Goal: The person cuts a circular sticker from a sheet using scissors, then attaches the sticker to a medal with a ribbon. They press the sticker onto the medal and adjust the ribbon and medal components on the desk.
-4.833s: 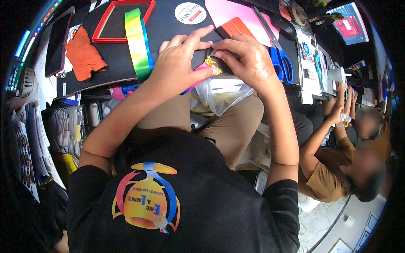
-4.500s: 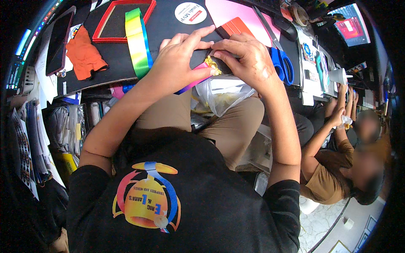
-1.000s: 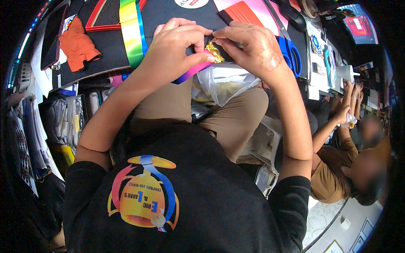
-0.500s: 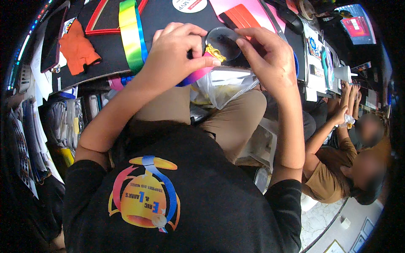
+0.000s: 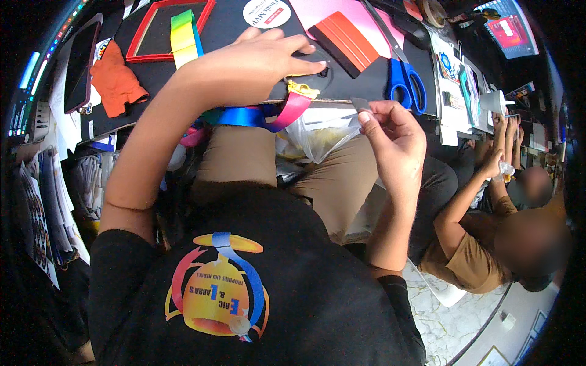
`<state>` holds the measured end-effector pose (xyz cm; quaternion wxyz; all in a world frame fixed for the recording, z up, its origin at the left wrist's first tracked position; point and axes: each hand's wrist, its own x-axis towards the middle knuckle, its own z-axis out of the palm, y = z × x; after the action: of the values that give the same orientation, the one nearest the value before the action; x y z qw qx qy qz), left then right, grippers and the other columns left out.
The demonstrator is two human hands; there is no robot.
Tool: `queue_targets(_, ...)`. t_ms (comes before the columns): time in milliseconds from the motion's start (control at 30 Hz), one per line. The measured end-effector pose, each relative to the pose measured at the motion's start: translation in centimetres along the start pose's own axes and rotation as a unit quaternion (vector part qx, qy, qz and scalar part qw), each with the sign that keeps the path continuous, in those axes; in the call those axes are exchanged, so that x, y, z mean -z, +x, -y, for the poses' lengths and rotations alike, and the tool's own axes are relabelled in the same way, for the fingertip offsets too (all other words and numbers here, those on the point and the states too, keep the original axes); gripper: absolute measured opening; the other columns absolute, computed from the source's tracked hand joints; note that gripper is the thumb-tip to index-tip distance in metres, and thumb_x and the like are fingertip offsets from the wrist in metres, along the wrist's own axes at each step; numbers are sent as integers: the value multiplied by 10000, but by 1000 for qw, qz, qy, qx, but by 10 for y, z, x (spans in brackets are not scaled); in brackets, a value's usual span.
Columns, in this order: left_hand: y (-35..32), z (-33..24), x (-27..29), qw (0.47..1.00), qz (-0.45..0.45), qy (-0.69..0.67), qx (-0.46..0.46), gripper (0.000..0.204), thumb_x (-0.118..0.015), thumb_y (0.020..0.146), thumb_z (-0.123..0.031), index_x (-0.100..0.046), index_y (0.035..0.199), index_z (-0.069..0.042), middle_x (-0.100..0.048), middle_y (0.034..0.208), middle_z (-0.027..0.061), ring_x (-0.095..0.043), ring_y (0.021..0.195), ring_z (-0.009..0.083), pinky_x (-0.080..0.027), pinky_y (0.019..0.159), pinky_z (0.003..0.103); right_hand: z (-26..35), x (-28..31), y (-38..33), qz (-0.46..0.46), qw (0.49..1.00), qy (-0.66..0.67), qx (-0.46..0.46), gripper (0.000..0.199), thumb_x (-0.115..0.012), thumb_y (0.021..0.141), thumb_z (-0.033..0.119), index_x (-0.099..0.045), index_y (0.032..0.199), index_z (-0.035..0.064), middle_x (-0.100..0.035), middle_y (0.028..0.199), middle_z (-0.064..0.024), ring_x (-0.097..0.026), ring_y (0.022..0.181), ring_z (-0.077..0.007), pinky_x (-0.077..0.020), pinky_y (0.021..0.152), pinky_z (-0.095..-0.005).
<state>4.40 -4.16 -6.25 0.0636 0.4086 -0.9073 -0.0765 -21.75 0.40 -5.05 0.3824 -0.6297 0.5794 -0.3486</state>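
My left hand reaches over the table's front edge with its fingers stretched out, one fingertip resting near a small dark scrap on a dark disc. The disc blends into the black tabletop. A gold-coloured medal hanger shows below that hand, with a ribbon threaded through it, pink there and blue further left. My right hand is held off the table edge, thumb and fingers pinching a small dark grey piece like film or tape. The ribbon's green and yellow end lies beyond my left forearm.
An orange-red squeegee and blue-handled scissors lie right of the disc. Round white sticker, red frame, orange cloth and phone lie further off. A plastic bag hangs below the edge. Another person sits at right.
My right hand has come away from the disc toward me, now with the grey piece. My left hand has stretched out across the disc. The squeegee and scissors are now uncovered.
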Motion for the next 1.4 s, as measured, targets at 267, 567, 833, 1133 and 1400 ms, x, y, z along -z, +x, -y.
queue_targets(267, 13, 4, 9, 998, -44, 19, -32, 522, -823, 680, -107, -630, 1165, -123, -587, 1274, 76, -505, 1290, 317, -422, 1025, 530, 0, -22, -13, 15, 996, -79, 41, 170, -716, 885, 41, -679, 1046, 0, -594, 818, 15, -521, 753, -52, -450, 671, -208)
queue_targets(567, -5, -7, -10, 987, -141, -62, 48, 648, -835, 689, -410, -655, 1266, -177, -572, 1000, 104, -546, 1004, 292, -418, 866, 409, 11, -20, -7, -28, 987, -110, 113, 148, -683, 846, 50, -672, 990, 18, -633, 827, -139, -629, 722, -277, -505, 681, -369)
queue_targets(833, -18, -53, -39, 949, -234, -26, 211, 674, -851, 670, -423, -655, 1252, -145, -514, 924, 87, -516, 903, 274, -417, 784, 406, 12, -41, -5, -89, 923, -275, 256, 194, -702, 800, -51, -694, 979, 25, -642, 826, -133, -633, 753, -291, -504, 689, -350)
queue_targets(1133, -19, -32, -45, 954, -242, -105, 140, 711, -865, 635, -310, -577, 1256, -116, -595, 1320, 95, -541, 1214, 304, -373, 1005, 439, 18, -55, -2, 16, 944, -119, 308, 210, -724, 767, -86, -687, 949, 11, -699, 880, -112, -650, 734, -225, -518, 687, -308)
queue_targets(1400, -24, -25, -34, 952, -206, -170, 149, 720, -872, 640, -321, -546, 1243, -99, -622, 1264, 79, -561, 1191, 293, -384, 980, 429, 3, -50, -7, -55, 930, -261, 252, 246, -716, 789, -51, -706, 1017, 39, -632, 800, -114, -634, 728, -271, -515, 674, -350)
